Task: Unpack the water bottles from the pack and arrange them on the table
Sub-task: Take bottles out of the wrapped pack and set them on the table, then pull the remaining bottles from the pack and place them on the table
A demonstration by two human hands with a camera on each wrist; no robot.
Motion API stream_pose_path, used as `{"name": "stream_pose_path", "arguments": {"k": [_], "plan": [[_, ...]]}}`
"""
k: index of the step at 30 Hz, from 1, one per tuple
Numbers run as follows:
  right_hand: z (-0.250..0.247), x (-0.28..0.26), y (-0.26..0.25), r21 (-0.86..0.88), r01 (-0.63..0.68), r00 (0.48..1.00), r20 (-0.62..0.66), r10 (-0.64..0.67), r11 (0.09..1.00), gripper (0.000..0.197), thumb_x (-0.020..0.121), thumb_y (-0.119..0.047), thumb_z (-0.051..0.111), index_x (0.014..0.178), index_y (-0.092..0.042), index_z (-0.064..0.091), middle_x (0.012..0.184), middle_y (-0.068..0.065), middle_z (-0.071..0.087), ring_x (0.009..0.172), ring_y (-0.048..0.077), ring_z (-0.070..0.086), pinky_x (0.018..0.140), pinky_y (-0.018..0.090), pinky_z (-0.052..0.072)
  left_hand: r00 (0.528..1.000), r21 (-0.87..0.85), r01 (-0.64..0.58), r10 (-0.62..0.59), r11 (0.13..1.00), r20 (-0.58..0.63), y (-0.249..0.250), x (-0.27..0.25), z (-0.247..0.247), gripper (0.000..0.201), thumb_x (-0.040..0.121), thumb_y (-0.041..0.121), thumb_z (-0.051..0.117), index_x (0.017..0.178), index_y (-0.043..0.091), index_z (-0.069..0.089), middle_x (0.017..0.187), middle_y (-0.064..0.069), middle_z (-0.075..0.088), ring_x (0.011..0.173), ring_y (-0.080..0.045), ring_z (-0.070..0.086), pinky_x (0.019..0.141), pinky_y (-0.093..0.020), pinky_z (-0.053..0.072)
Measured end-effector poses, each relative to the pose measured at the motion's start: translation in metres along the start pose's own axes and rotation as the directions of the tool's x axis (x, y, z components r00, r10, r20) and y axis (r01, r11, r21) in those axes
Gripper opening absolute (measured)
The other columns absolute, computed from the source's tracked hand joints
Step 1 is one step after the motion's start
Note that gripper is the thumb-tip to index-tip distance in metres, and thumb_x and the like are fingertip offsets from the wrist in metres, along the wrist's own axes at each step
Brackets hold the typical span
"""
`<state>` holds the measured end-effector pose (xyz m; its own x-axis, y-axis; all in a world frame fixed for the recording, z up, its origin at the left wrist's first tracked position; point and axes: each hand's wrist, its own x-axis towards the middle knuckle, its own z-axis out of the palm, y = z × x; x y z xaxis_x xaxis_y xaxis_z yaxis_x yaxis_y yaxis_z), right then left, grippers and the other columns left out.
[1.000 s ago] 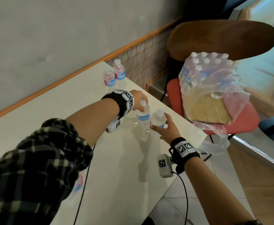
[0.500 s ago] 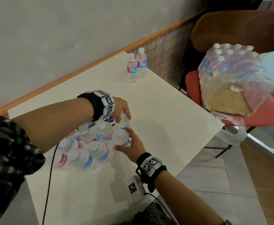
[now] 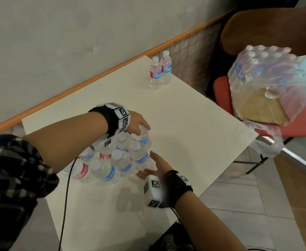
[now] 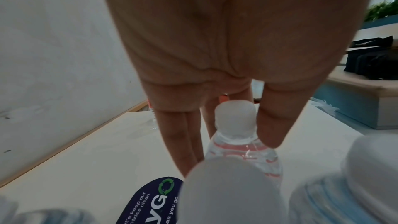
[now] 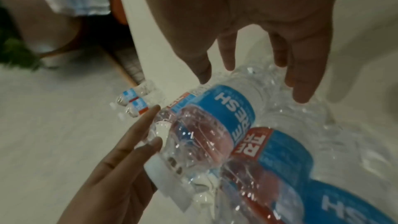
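Several clear water bottles (image 3: 110,160) with blue and red labels stand packed together on the white table (image 3: 193,133). My left hand (image 3: 139,125) reaches down from above and pinches the cap of the far-right water bottle (image 3: 145,140) in that group. In the left wrist view the thumb (image 4: 273,122) and fingers bracket the white cap (image 4: 234,115). My right hand (image 3: 154,165) hovers open just right of the group, fingers spread beside a bottle (image 5: 226,108) without gripping it. The plastic-wrapped pack (image 3: 268,78) with more bottles sits on the chair.
Two bottles (image 3: 160,71) stand together at the table's far corner by the wall. A red chair (image 3: 221,91) with a brown back holds the pack, right of the table. A black cable (image 3: 67,196) runs over the table's near left part.
Both hands carried a bottle each leftward to the group of bottles. The right hand has let go of its bottle and opened; the left still holds its bottle's top.
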<state>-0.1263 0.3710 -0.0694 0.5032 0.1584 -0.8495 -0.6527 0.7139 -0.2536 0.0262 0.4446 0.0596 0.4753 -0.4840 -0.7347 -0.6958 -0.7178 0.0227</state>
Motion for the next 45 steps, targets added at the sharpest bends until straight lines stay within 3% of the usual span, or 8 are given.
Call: {"name": "stream_pose_path", "arguments": {"k": [9, 13, 18, 24, 27, 33, 38, 45], "plan": [[0.014, 0.023, 0.017, 0.255, -0.139, 0.990, 0.049, 0.131, 0.957, 0.066, 0.077, -0.032, 0.076, 0.130, -0.004, 0.048, 0.112, 0.029, 0.061, 0.091, 0.039, 0.066, 0.062, 0.044, 0.058, 0.997, -0.043, -0.072, 0.074, 0.996, 0.036, 0.009, 0.002, -0.003, 0.039, 0.094, 0.020, 0.049, 0.130, 0.034, 0.056, 0.138, 0.002, 0.052, 0.119, -0.020, 0.053, 0.102, -0.036, 0.044], [0.025, 0.024, 0.024, 0.158, -0.030, 0.999, 0.033, 0.025, 0.987, 0.051, 0.082, -0.031, 0.071, 0.121, -0.003, 0.054, 0.121, 0.019, 0.059, 0.098, 0.035, 0.065, 0.079, 0.041, 0.058, 0.994, -0.047, -0.074, 0.078, 0.996, 0.082, 0.011, 0.001, -0.002, 0.038, 0.091, 0.021, 0.052, 0.125, 0.039, 0.059, 0.137, 0.004, 0.053, 0.119, -0.022, 0.055, 0.102, -0.041, 0.045], [0.016, 0.012, 0.017, 0.100, -0.107, 0.993, 0.067, 0.101, 0.989, 0.034, 0.092, -0.034, 0.059, 0.102, -0.002, 0.054, 0.087, 0.024, 0.062, 0.078, 0.038, 0.062, 0.060, 0.044, 0.056, 0.993, -0.010, -0.040, 0.041, 0.999, 0.112, 0.016, -0.001, -0.002, 0.042, 0.093, 0.025, 0.052, 0.133, 0.038, 0.050, 0.147, 0.003, 0.042, 0.132, -0.019, 0.042, 0.108, -0.035, 0.036], [-0.036, -0.013, -0.048, -0.135, 0.093, 0.994, -0.041, -0.099, 0.986, 0.020, 0.089, -0.023, 0.061, 0.104, -0.009, 0.056, 0.097, 0.011, 0.054, 0.083, 0.028, 0.057, 0.067, 0.041, 0.050, 0.974, -0.093, -0.064, 0.042, 0.994, -0.221, 0.033, -0.001, -0.017, 0.048, 0.094, 0.037, 0.052, 0.140, 0.025, 0.042, 0.147, -0.001, 0.039, 0.130, -0.021, 0.042, 0.106, -0.032, 0.032], [-0.060, -0.035, -0.113, -0.308, 0.354, 0.904, -0.129, -0.407, 0.883, 0.011, 0.091, -0.021, 0.059, 0.099, -0.014, 0.062, 0.100, 0.004, 0.060, 0.094, 0.023, 0.057, 0.076, 0.036, 0.049, 0.924, -0.231, -0.142, 0.044, 0.962, -0.380, 0.047, 0.009, -0.024, 0.040, 0.095, 0.034, 0.051, 0.134, 0.023, 0.049, 0.142, -0.001, 0.044, 0.126, -0.020, 0.045, 0.105, -0.031, 0.034], [-0.127, -0.070, -0.269, -0.670, 0.559, 0.489, -0.211, -0.847, 0.489, 0.028, 0.077, -0.043, 0.057, 0.104, -0.044, 0.064, 0.120, 0.001, 0.055, 0.111, 0.019, 0.050, 0.098, 0.038, 0.042, 0.901, -0.344, -0.164, -0.002, 0.924, -0.433, 0.068, 0.041, -0.005, 0.040, 0.095, 0.028, 0.053, 0.133, 0.019, 0.049, 0.140, -0.002, 0.046, 0.123, -0.021, 0.049, 0.102, -0.025, 0.032], [-0.168, -0.086, -0.334, -0.760, 0.454, 0.480, -0.232, -0.846, 0.466, 0.037, 0.077, -0.053, 0.045, 0.112, -0.066, 0.048, 0.151, -0.006, 0.029, 0.131, 0.024, 0.040, 0.105, 0.049, 0.038, 0.890, -0.375, -0.148, -0.043, 0.915, -0.454, 0.073, 0.063, -0.003, 0.045, 0.095, 0.025, 0.053, 0.138, 0.016, 0.044, 0.144, -0.005, 0.042, 0.124, -0.025, 0.047, 0.103, -0.027, 0.032], [-0.164, -0.120, -0.333, -0.449, 0.703, 0.509, -0.223, -0.831, 0.551, 0.048, 0.098, -0.031, 0.046, 0.143, -0.022, 0.035, 0.149, 0.004, 0.035, 0.134, 0.024, 0.039, 0.098, 0.041, 0.042, 0.827, -0.363, -0.241, -0.006, 0.900, -0.562, 0.121, 0.099, -0.035, 0.048, 0.092, 0.025, 0.056, 0.138, 0.015, 0.045, 0.144, -0.007, 0.040, 0.132, -0.025, 0.039, 0.111, -0.032, 0.029]]}}
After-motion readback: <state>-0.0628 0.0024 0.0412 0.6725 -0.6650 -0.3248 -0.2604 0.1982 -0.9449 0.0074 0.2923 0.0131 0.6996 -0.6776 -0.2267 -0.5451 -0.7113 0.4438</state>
